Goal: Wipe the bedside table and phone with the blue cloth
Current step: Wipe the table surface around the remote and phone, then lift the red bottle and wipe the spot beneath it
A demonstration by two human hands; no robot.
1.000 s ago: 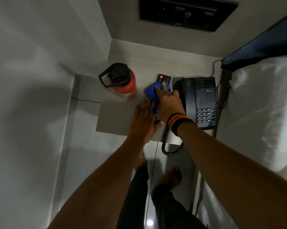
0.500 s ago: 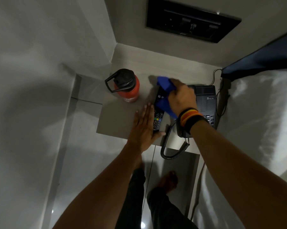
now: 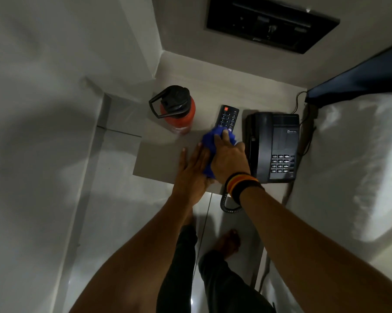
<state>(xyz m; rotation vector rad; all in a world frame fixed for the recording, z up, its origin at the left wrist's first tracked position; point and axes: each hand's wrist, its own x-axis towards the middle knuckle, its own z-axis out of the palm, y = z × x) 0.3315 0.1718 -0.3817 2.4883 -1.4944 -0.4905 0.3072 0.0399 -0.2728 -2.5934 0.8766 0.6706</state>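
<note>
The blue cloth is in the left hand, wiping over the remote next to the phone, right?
Not quite: the head view shows the right hand pressing the blue cloth on the remote, beside the phone.

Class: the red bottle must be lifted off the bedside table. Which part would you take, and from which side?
Probably the black loop handle on the red bottle. It juts from the lid toward the open left side, so come from the left; the remote crowds the right.
</note>
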